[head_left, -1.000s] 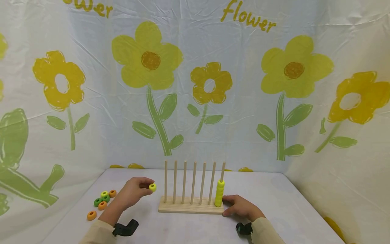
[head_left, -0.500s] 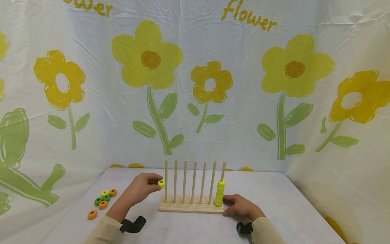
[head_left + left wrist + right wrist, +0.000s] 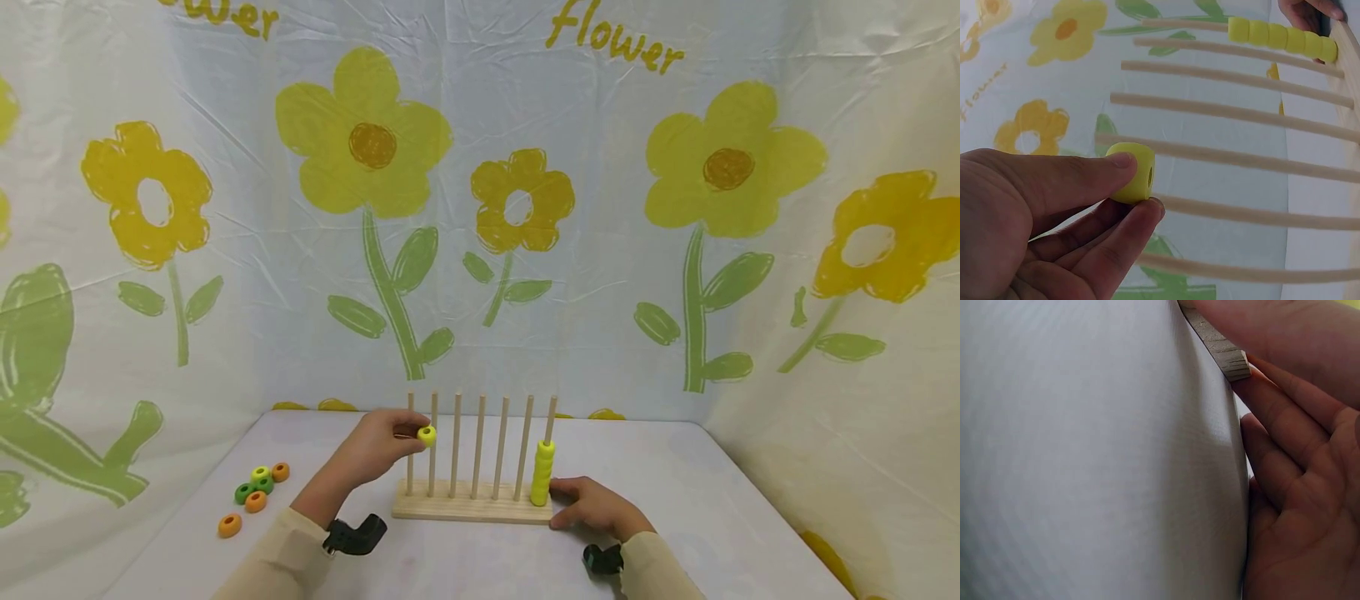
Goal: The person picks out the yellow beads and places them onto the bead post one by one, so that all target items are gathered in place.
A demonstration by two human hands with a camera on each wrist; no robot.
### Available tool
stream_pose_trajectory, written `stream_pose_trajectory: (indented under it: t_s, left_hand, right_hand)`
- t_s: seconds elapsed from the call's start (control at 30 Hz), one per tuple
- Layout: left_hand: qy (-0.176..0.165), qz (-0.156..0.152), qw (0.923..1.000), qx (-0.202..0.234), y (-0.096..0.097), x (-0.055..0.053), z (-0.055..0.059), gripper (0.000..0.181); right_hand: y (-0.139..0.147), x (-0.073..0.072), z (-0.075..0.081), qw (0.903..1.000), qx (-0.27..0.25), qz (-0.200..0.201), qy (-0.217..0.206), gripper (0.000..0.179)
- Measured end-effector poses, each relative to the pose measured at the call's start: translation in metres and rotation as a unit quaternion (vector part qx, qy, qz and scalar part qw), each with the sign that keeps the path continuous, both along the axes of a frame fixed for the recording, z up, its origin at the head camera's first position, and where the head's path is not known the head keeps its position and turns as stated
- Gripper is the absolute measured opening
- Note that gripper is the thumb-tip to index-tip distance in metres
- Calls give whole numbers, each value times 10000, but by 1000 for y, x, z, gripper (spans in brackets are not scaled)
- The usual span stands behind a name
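Between thumb and fingertips, my left hand (image 3: 378, 448) pinches a yellow bead (image 3: 1130, 174), its hole visible on one side. In the head view the bead overlaps one of the left rods of a wooden peg rack (image 3: 472, 510); the left wrist view shows it near the rods' tips. Several upright rods stand in a row on the rack's flat base. A stack of yellow beads (image 3: 542, 475) fills the lower part of the rightmost rod. My right hand (image 3: 596, 508) grips the right end of the base (image 3: 1222, 353), thumb in front and fingers behind.
Loose beads lie on the white table (image 3: 465, 567) at the left: orange beads (image 3: 229, 525), green beads (image 3: 244, 492) and a yellow one (image 3: 260, 473). Behind the table hangs a flower-printed cloth (image 3: 480, 350). A black wrist device (image 3: 356, 535) sits on the left wrist.
My left hand has moved right and slightly up with the yellow bead, from left of the rack to over its left rods. The right hand stays at the base.
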State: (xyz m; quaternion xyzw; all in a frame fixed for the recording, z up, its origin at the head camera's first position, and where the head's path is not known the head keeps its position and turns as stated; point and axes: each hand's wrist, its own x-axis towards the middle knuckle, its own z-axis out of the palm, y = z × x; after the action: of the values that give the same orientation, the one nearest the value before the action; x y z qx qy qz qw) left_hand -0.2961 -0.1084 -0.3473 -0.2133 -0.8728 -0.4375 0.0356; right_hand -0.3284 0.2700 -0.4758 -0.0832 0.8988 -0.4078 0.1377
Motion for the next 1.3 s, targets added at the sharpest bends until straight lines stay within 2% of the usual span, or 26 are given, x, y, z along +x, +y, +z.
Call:
stream_pose_trajectory:
  t_s: [0.47, 0.8, 1.3]
  left_hand:
    - [198, -338, 9991, -186, 35, 0, 23, 32]
    - [351, -650, 9972, -130, 57, 0, 34, 33]
    - [466, -819, 9955, -110, 88, -1, 53, 33]
  right_hand:
    - [-1, 2, 2, 9999, 72, -73, -39, 72]
    - [-1, 3, 1, 10000, 61, -4, 36, 69]
    - [-1, 4, 2, 9999, 2, 92, 138, 66]
